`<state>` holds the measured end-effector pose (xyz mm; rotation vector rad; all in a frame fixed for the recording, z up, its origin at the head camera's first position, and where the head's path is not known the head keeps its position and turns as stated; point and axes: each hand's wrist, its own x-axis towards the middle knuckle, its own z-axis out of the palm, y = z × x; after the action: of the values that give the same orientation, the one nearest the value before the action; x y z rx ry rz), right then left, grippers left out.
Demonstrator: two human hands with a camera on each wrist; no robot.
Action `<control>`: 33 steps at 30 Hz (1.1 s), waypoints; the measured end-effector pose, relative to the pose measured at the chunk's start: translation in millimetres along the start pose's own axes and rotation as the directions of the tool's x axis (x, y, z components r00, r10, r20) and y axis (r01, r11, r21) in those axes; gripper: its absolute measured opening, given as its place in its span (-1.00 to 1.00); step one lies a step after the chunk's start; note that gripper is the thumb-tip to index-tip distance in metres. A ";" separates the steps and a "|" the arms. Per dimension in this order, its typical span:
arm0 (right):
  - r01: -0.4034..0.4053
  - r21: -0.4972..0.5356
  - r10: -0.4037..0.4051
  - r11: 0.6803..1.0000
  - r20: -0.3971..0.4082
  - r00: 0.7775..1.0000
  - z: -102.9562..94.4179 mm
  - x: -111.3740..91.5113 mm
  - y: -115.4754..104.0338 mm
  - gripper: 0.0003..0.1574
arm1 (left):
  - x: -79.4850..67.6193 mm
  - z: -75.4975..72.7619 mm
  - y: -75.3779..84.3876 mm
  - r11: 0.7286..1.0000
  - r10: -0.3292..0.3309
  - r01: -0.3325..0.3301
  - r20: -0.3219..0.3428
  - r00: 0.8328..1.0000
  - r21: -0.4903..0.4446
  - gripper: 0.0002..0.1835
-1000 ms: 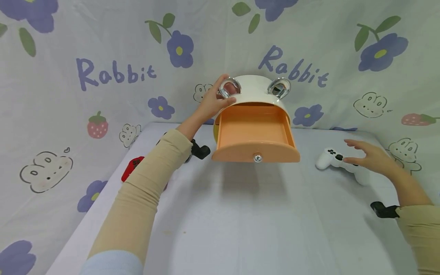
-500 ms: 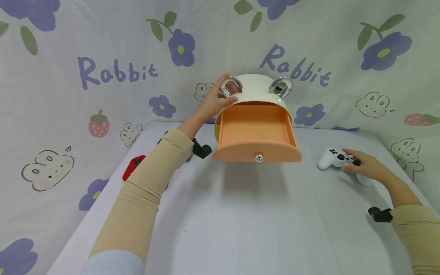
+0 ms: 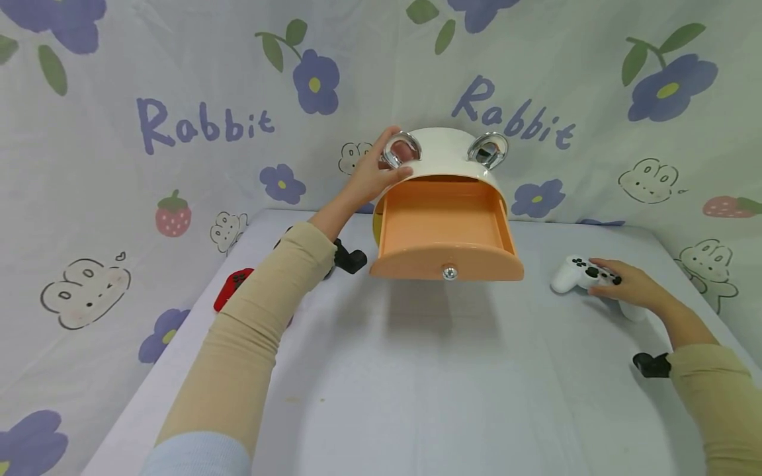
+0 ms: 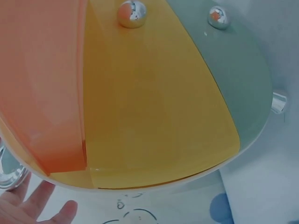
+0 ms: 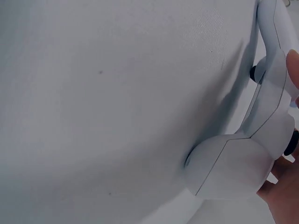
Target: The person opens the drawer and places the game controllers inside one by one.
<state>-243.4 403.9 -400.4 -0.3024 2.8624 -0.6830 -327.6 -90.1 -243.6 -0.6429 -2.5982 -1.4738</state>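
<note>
A small white-topped drawer cabinet (image 3: 443, 151) with two chrome ring ears stands at the back of the table. My left hand (image 3: 374, 173) holds its left ear, thumb in front and fingers behind. The orange top drawer (image 3: 411, 262) is pulled far out, with a bare floor and a silver knob. In the left wrist view the yellow drawer (image 4: 154, 107) and the green drawer (image 4: 238, 74) are closed below it. At the right, my right hand (image 3: 634, 284) grips a white game controller (image 3: 573, 272) by its middle; the right wrist view shows the controller's edge close over the cloth.
A red game controller (image 3: 231, 291) lies at the left, partly hidden by my left sleeve (image 3: 256, 317). Another dark thing shows beside that sleeve. A patterned curtain (image 3: 202, 59) hangs behind the white-covered table (image 3: 428, 396).
My right hand has moved left and down from hovering beside the white controller and has closed on it. The left hand keeps its hold on the ear; the drawer stays out.
</note>
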 end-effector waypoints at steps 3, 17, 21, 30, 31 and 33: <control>-0.006 -0.018 0.006 1.000 0.005 1.000 0.9 3.1 1.6 -0.01 | 0.2 -0.7 0.1 1.000 -0.001 0.001 -0.001 1.000 0.003 -0.14; -0.001 -0.096 0.004 0.995 0.035 0.999 2.3 15.9 9.4 0.02 | -1.8 -3.1 0.9 0.999 -0.013 0.013 -0.004 1.000 0.029 -0.14; -0.010 -0.089 0.013 0.996 0.036 0.999 2.2 16.4 10.6 0.03 | -3.0 -3.1 2.3 0.999 -0.019 0.019 -0.003 1.000 0.032 -0.13; 0.018 -0.077 -0.015 0.997 0.043 0.999 -5.8 12.5 3.1 0.02 | -0.4 -0.1 0.7 1.000 -0.004 0.004 0.005 1.000 0.015 -0.14; 0.024 -0.084 -0.020 0.996 0.044 0.999 -7.4 12.7 1.7 0.02 | -0.2 0.0 0.5 1.000 -0.003 0.003 0.003 1.000 0.016 -0.14; 0.030 -0.091 -0.025 0.995 0.050 0.998 -10.6 13.6 -1.7 0.01 | -0.1 -0.2 0.2 1.000 -0.005 0.005 -0.002 1.000 0.025 -0.14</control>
<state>-258.6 403.6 -392.1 -0.3672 2.8531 -0.5420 -327.5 -90.2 -243.3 -0.6334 -2.6143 -1.4401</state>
